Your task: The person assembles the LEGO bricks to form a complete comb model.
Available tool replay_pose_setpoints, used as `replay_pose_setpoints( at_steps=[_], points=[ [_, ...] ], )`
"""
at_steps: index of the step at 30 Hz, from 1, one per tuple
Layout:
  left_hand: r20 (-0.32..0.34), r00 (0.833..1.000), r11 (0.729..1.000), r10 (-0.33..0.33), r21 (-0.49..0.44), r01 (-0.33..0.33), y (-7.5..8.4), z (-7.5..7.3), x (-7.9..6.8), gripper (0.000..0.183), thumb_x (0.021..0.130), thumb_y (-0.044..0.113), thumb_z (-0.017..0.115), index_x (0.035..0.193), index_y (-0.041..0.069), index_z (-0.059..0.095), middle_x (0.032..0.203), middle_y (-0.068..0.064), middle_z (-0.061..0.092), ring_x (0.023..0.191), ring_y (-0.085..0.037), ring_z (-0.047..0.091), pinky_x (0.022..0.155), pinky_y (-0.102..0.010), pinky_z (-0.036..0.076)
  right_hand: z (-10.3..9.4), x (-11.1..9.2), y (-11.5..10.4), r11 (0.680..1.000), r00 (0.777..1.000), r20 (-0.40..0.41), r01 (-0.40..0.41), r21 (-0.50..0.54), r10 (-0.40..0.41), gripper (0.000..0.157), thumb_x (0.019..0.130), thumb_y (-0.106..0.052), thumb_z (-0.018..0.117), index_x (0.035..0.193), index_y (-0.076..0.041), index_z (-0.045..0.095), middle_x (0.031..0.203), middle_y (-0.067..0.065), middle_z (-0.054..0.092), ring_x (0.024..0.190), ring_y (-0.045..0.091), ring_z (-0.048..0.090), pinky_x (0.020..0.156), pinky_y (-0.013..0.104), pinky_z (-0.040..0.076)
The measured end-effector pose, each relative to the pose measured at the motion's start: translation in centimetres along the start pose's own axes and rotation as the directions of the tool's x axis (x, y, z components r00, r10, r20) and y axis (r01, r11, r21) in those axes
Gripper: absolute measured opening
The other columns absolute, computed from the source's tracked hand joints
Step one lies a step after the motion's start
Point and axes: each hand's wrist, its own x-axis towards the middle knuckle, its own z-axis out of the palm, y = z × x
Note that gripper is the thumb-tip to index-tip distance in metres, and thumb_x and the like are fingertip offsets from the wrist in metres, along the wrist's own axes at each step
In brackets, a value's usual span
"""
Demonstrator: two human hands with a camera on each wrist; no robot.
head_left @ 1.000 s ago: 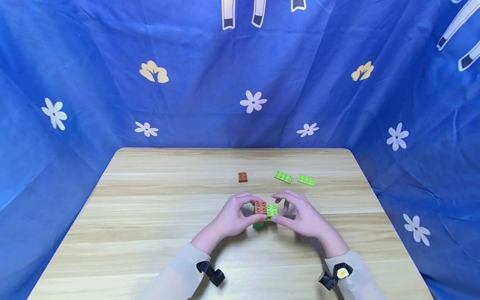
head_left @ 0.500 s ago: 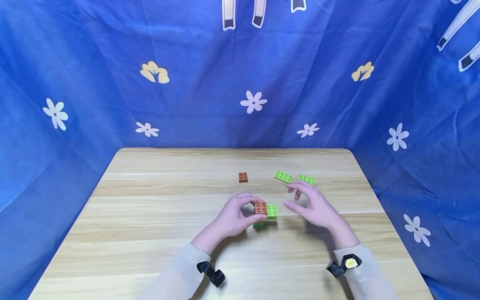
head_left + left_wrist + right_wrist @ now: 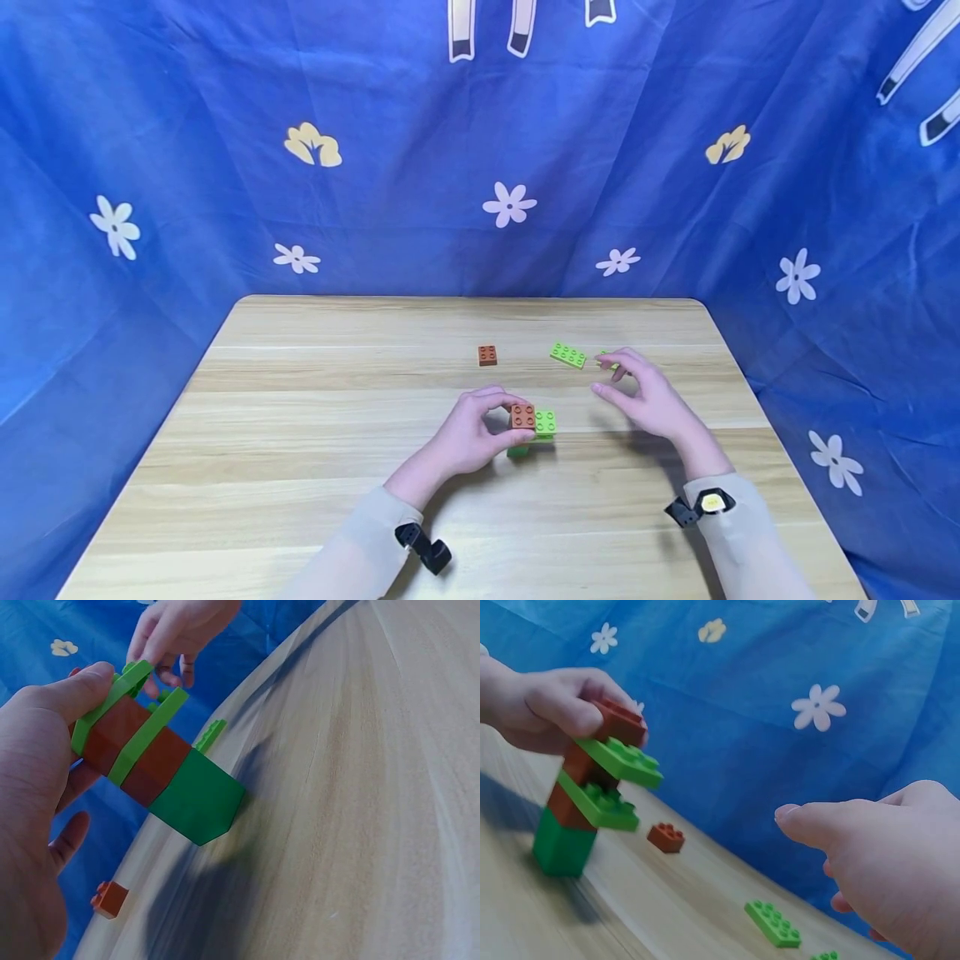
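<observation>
My left hand [image 3: 468,433] grips the brown top brick [image 3: 522,416] of a tower of toy building bricks between thumb and fingers. Beneath that, brown bricks alternate with two light green plates [image 3: 622,761] jutting to one side, on a dark green base brick [image 3: 199,796]. The tower stands upright on the table. Over at the right, my right hand [image 3: 648,404] reaches above a light green plate [image 3: 614,367], partly hiding it. Its thumb and fingers are apart, with nothing visible between them.
Another light green plate [image 3: 567,356] lies just left of the right hand's fingertips. A loose brown brick [image 3: 487,356] sits behind the tower. Blue patterned cloth [image 3: 420,200] hangs at the back and sides of the wooden table [image 3: 262,417].
My right hand has left the tower and moved right and away from me, to the farther-right light green plate. My left hand keeps its grip on the tower in the same place.
</observation>
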Motion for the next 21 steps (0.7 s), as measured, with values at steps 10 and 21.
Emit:
replay_pose_setpoints(
  at_steps=[10, 21],
  points=[
    [-0.005, 1.0, 1.0, 0.007, -0.006, -0.007, 0.0, 0.0, 0.0, 0.04, 0.087, 0.037, 0.089, 0.121, 0.019, 0.077, 0.11, 0.017, 0.071, 0.107, -0.007, 0.067, 0.105, -0.04, 0.05, -0.7, 0.4, 3.1, 0.996, 0.996, 0.024, -0.089, -0.032, 0.09, 0.045, 0.099, -0.02, 0.078, 0.137, -0.001, 0.064, 0.125, 0.02, 0.065, 0.102, 0.034, 0.062, 0.086, 0.051, 0.052],
    [-0.003, 1.0, 1.0, -0.013, -0.022, 0.013, 0.0, 0.0, 0.0, 0.04, 0.087, 0.037, 0.089, 0.121, 0.019, 0.077, 0.112, 0.017, 0.072, 0.11, -0.007, 0.067, 0.108, -0.039, 0.049, -1.0, 0.8, 6.1, 0.979, 0.981, 0.025, -0.188, -0.085, 0.19, 0.053, 0.1, -0.025, 0.077, 0.141, 0.003, 0.061, 0.131, 0.021, 0.06, 0.111, 0.038, 0.059, 0.095, 0.056, 0.05]
  ],
)
